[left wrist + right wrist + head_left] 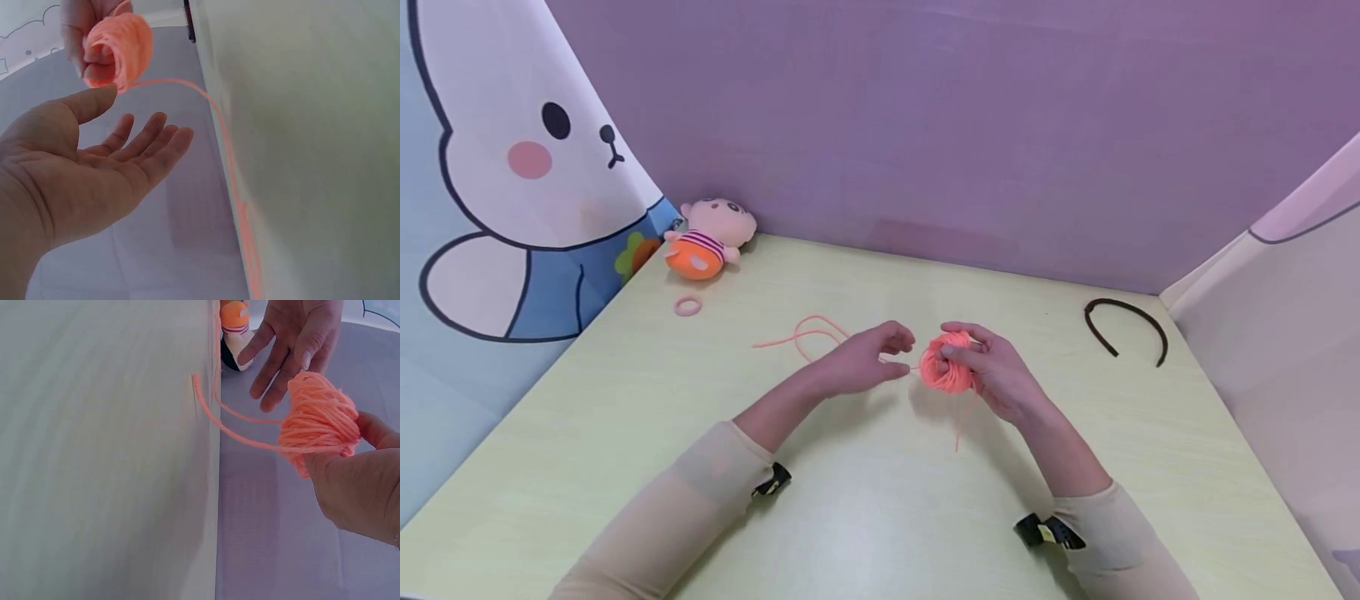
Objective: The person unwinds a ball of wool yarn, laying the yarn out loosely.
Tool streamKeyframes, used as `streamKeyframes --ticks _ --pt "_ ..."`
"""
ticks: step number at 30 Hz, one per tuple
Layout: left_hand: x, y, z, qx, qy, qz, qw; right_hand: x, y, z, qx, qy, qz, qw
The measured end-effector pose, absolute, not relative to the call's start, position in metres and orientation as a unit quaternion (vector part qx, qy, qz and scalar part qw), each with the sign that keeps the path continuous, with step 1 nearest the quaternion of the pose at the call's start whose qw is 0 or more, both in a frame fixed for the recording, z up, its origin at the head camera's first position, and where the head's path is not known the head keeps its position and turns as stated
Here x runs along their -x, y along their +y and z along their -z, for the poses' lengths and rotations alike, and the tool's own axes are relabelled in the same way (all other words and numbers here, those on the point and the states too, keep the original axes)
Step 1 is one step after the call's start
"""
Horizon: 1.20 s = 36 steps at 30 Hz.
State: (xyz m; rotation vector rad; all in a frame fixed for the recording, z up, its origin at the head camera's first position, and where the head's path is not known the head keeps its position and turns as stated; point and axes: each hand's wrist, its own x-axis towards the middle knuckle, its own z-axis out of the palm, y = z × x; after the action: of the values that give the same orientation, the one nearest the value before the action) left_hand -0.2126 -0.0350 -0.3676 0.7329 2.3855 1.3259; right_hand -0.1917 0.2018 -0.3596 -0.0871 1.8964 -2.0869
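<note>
A wound bundle of coral yarn (pixel 947 363) is held up over the table by my right hand (pixel 1000 375), with fingers and thumb around its side. In the right wrist view the yarn bundle (pixel 320 419) shows many wraps and a short loose end hanging from it. Just left of it, my left hand (pixel 868 360) has its fingers spread and slightly bent, holding nothing. In the left wrist view the left hand (pixel 94 162) is palm up, its thumb tip right by the bundle. A long strand (pixel 805 333) runs from the bundle to the table behind the left hand.
A plush doll (pixel 707 237) in orange lies at the table's back left corner, with a pink ring (pixel 688 306) in front of it. Toward the right edge lies a dark headband (pixel 1126 321). A purple cloth backdrop (pixel 925 125) rises behind the table (pixel 865 517).
</note>
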Motion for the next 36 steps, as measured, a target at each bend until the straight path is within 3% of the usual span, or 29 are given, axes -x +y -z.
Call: streamKeyframes --ticks 11,36 --pt "0.211 -0.031 0.373 -0.307 0.814 -0.447 0.210 0.189 0.200 0.359 0.084 0.628 0.753 0.181" --pt "0.225 -0.052 0.348 -0.173 0.817 -0.542 0.090 0.190 0.200 0.358 0.075 0.637 0.746 0.179"
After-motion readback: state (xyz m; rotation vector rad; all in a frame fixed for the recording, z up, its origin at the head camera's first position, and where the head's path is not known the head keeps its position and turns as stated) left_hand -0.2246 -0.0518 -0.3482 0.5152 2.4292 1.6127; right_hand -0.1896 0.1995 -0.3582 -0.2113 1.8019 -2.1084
